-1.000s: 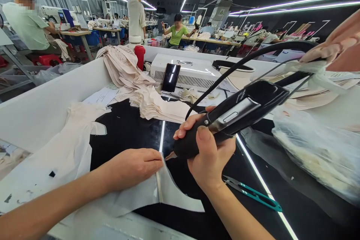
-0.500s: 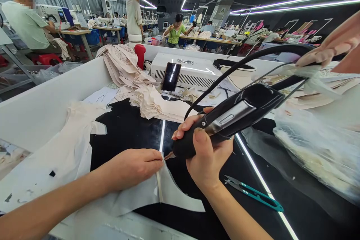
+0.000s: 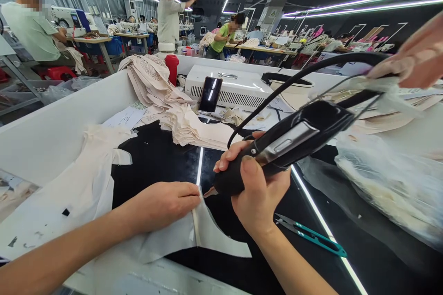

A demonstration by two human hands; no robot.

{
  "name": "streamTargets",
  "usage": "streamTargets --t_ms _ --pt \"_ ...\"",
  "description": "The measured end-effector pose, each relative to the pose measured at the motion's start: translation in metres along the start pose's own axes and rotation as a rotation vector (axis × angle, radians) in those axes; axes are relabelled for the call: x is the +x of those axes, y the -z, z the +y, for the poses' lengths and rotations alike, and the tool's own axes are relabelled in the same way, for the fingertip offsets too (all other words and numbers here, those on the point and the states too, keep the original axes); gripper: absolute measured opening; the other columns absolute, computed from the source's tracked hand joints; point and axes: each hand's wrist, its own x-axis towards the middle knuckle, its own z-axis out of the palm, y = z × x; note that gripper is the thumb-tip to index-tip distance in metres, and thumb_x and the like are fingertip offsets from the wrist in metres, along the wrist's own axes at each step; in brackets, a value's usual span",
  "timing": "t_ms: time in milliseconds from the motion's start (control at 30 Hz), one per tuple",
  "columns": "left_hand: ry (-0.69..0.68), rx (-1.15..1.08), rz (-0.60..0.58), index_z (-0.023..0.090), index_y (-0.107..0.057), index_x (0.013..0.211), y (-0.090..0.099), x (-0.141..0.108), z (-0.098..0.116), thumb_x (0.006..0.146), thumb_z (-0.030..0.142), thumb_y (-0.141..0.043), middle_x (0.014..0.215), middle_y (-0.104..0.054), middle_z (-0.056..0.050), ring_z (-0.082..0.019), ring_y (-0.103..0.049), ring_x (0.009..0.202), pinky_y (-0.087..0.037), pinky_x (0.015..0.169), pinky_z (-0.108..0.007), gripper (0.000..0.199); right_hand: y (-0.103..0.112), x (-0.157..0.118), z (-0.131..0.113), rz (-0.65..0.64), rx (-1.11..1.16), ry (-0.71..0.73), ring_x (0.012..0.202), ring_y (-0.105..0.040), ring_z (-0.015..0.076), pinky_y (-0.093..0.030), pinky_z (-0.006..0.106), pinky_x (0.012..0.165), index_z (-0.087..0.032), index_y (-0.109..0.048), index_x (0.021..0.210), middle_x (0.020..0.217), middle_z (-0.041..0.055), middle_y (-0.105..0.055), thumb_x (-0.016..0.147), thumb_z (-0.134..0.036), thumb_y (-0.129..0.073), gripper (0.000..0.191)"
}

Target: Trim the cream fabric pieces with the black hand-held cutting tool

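My right hand (image 3: 256,189) grips a black corded handheld tool (image 3: 284,143) with a silver strip along its body. The tool points down to the left, and a small copper-coloured tip (image 3: 210,192) shows at its lower end. Just left of that tip, the fingers of my left hand (image 3: 173,203) pinch the upper edge of a pale fabric piece (image 3: 218,235). A narrow raised strip runs down the fabric from the pinch. A small gap seems to separate tip and cloth. Teal-handled thread snips (image 3: 311,236) lie right of my right wrist.
Stacked beige fabric pieces (image 3: 197,130) lie behind my hands on the black surface (image 3: 148,170). Beyond stand a phone (image 3: 210,94) and a white vented box (image 3: 238,87). A plastic bag (image 3: 384,184) rests at right. Another hand (image 3: 411,60) reaches in at upper right by the cord.
The tool and my right hand have shifted slightly right, away from the pinched edge. My left hand stays almost still. Behind, one person has raised an arm and another has leaned over.
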Motion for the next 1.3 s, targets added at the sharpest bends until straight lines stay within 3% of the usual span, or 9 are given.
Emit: streamTargets --t_ms 233,500,767,933,1133,1300 --pt "-0.010 -0.009 0.035 0.015 -0.065 0.113 0.004 0.000 0.000 0.108 0.015 -0.043 0.125 -0.069 -0.010 -0.017 -0.071 0.100 -0.061 0.085 -0.025 0.023 0.005 -0.005 -0.007 0.004 0.019 -0.016 0.054 -0.062 0.0133 -0.054 0.029 0.051 -0.025 -0.053 0.110 0.075 -0.0065 -0.066 0.086 -0.036 -0.080 0.037" --pt "0.001 -0.027 0.020 0.016 -0.067 0.113 0.009 0.002 0.002 0.109 0.018 -0.041 0.127 -0.069 -0.010 -0.018 -0.072 0.101 -0.062 0.085 -0.026 0.026 0.002 -0.008 -0.003 -0.018 0.031 -0.004 0.054 -0.062 0.0128 -0.053 0.028 0.051 -0.026 -0.053 0.108 0.075 -0.0072 -0.067 0.087 -0.031 -0.076 0.031" --pt "-0.017 -0.008 0.030 0.015 -0.068 0.114 0.007 0.000 -0.001 0.109 0.018 -0.043 0.127 -0.069 -0.010 -0.018 -0.072 0.105 -0.061 0.090 -0.027 0.025 0.003 -0.009 -0.005 -0.030 0.028 -0.020 0.058 -0.063 0.0131 -0.056 0.030 0.054 -0.026 -0.054 0.106 0.079 -0.0064 -0.067 0.091 -0.025 -0.073 0.024" --pt "-0.081 0.021 0.135 0.012 -0.067 0.113 0.011 0.005 0.004 0.109 0.016 -0.048 0.120 -0.072 -0.010 -0.021 -0.067 0.118 -0.056 0.108 -0.037 0.021 0.009 -0.007 -0.012 -0.006 0.044 0.012 0.056 -0.062 0.0132 -0.055 0.029 0.052 -0.025 -0.057 0.108 0.076 -0.0059 -0.068 0.087 -0.035 -0.081 0.034" --pt "-0.030 -0.067 0.044 0.012 -0.069 0.104 0.015 0.016 0.018 0.108 0.016 -0.048 0.102 -0.071 -0.008 -0.018 -0.070 0.093 -0.062 0.085 -0.030 0.022 0.011 -0.010 -0.015 0.011 0.031 -0.004 0.055 -0.063 0.0141 -0.054 0.029 0.050 -0.026 -0.058 0.107 0.076 -0.0053 -0.068 0.084 -0.039 -0.084 0.037" --pt "-0.002 -0.110 0.000 0.014 -0.069 0.102 0.008 0.009 0.018 0.107 0.016 -0.048 0.104 -0.068 -0.007 -0.017 -0.067 0.093 -0.060 0.084 -0.029 0.022 0.009 -0.012 -0.014 0.008 0.037 -0.002 0.054 -0.063 0.0139 -0.054 0.030 0.050 -0.025 -0.057 0.107 0.076 -0.0058 -0.067 0.085 -0.038 -0.083 0.037"
